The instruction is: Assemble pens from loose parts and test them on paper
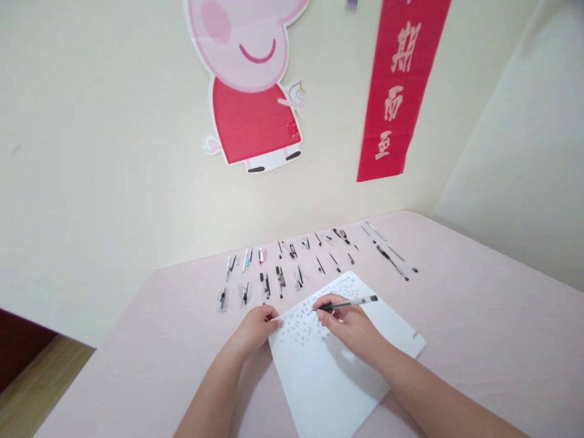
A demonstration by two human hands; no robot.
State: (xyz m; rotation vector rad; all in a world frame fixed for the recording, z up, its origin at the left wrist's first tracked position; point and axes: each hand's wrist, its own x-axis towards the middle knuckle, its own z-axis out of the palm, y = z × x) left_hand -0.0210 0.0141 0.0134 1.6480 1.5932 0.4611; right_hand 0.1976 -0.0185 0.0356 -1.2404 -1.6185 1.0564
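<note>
A white sheet of paper (337, 359) with many small marks lies angled on the pink table (479, 316). My right hand (349, 325) is closed round a black pen (351, 303), its tip touching the paper near the sheet's upper middle. My left hand (255, 328) rests at the paper's left corner, fingers curled and pressing the edge down. Both forearms reach in from the bottom of the view.
Beyond the paper, rows of pen parts (278, 274) and caps lie across the table, with whole pens (390, 258) at the far right. A cream wall with a cartoon pig cutout (255, 85) and a red banner (396, 91) stands behind. Wooden floor (41, 383) shows at the left.
</note>
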